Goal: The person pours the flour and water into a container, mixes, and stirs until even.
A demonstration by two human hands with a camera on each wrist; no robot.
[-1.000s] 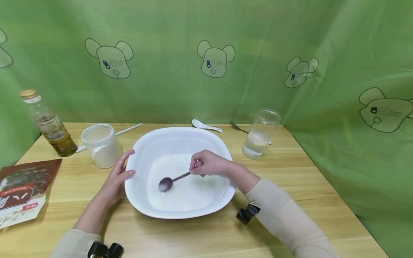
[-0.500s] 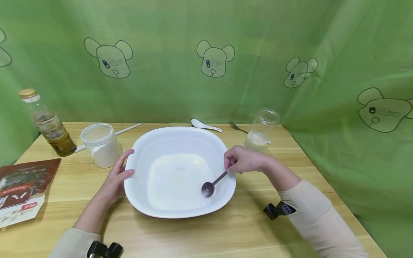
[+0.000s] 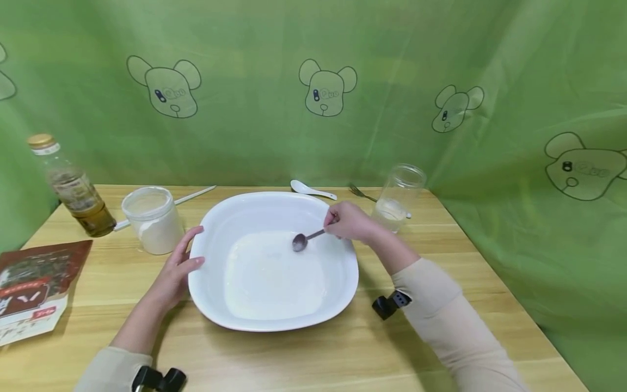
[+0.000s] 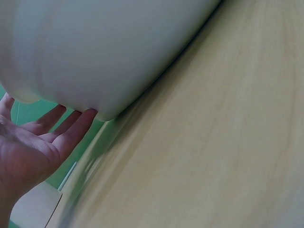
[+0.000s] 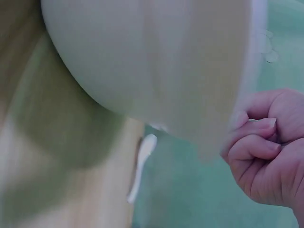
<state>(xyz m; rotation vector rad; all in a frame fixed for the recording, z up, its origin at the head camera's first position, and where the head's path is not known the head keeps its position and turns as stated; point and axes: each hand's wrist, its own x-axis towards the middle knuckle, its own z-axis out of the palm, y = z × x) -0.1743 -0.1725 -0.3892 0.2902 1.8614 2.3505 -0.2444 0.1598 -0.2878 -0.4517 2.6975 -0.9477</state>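
Observation:
In the head view a large white basin stands mid-table, with a shallow whitish layer over its bottom. My left hand holds its left side, thumb and one fingertip on the rim; in the left wrist view the other fingers of the left hand touch the outer wall below. My right hand pinches the handle of a dark brown spoon over the basin's right half, the round bowl of the spoon low inside. In the right wrist view the basin wall hides the spoon, and the fingers of the right hand are curled.
At the left are a jar of white powder, an oil-like bottle with a gold cap, a white stick and a brown-and-white packet. Behind lie a white spoon and a fork. A glass jar stands beyond my right forearm.
My right hand swept the spoon from the basin's front left to its right side, then back and leftward toward the rear. My left hand stayed on the rim.

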